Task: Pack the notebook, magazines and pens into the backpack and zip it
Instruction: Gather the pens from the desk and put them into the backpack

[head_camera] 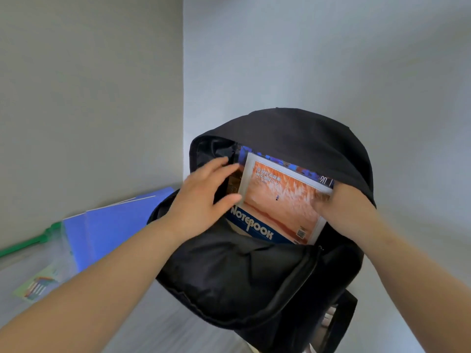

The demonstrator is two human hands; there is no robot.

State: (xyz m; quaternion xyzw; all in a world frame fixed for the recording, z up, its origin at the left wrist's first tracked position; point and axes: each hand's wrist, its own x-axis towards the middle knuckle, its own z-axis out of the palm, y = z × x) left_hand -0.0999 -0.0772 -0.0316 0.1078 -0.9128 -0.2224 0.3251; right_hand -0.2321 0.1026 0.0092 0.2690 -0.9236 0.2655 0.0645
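A black backpack [254, 276] stands open in the middle of the head view. An orange-covered magazine [277, 200] lies in its mouth, on top of a blue notebook [251, 226] with "NOTEBOOK" printed on it. Behind them a second, blue-patterned magazine [285, 164] shows along the far edge. My right hand [339, 202] pinches the orange magazine's right edge. My left hand [204, 197] has straight fingers spread at the magazine's left edge, by the bag's opening. No pens can be made out.
A blue folder or book [109, 225] lies on the grey surface left of the backpack, with a green stick-like object [30, 243] and a clear packet with a colourful card [40, 284] beside it. Grey walls meet in a corner behind the bag.
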